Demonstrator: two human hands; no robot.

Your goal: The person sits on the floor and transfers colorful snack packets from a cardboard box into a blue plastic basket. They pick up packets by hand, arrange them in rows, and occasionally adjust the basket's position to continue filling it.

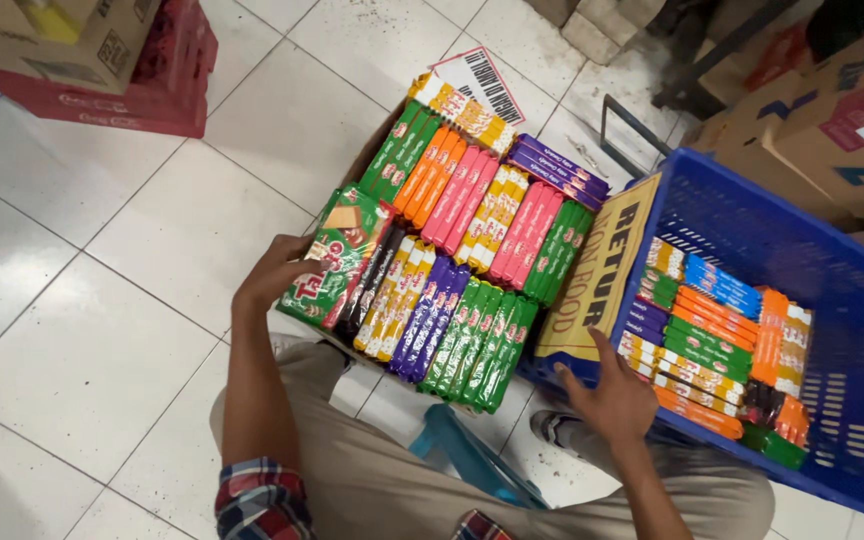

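A cardboard box [372, 150] on the floor is packed with upright snack packs in green, orange, pink, yellow and purple [462, 250]. My left hand [274, 275] grips the box's near left side, next to a larger green and red pack [337, 255]. My right hand [607, 395] rests on a brown cardboard flap [597, 270] that leans between the box and a blue plastic basket [842, 290]. The basket holds more colourful packs [717, 340] stacked flat. My knees in beige trousers show below the box.
White floor tiles spread to the left. Red crates and cardboard boxes [102, 60] stand at the top left. More cardboard boxes [812, 120] stand at the top right, behind the basket. A teal stool edge [467, 455] shows between my legs.
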